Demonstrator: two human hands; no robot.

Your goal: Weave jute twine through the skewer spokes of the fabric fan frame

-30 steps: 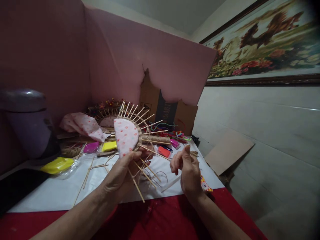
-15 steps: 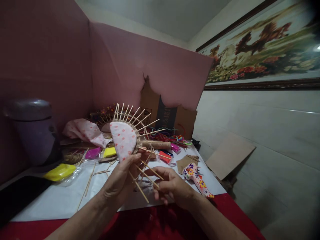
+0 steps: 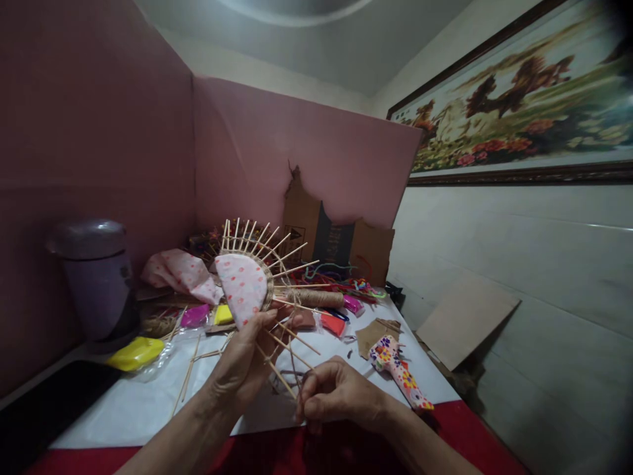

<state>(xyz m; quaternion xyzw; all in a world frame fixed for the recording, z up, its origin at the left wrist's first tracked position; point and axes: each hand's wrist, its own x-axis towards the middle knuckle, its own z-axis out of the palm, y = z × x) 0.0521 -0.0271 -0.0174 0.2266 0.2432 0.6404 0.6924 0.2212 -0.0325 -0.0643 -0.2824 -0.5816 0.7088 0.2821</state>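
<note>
Left hand (image 3: 250, 356) clamped on the lower edge of a half-round stick fan (image 3: 244, 290), thumb in front and fingers behind among the sticks (image 3: 297, 270), I hold the piece raised above a white sheet (image 3: 128, 419). My right hand (image 3: 339, 394), apart from the left, has thumb and finger drawn together just beside the lower stick tips, on what looks like a thin strand of twine (image 3: 293, 361). I judge the fan light and easy to carry one-handed: its spotted, cloth-covered middle looks a little soft over something firm, dry rather than slippery, while the thin sticks seem stiff but likely to snap or work loose if pressed sideways. The covered middle, near the bound curve, is the safest place to grip; the stick ends are the poorest, and the twine would probably slacken if let go. Beyond my hands lie a roll of twine (image 3: 316, 298), an orange packet (image 3: 332, 323), a cardboard scrap (image 3: 373, 335) and a flower-patterned tool (image 3: 398, 366) resembling a glue gun. To the left sit a yellow packet (image 3: 136, 353) and a crumpled spotted cloth (image 3: 175, 272); torn cardboard (image 3: 302, 214) stands upright behind, before a pink wall (image 3: 297, 132).
</note>
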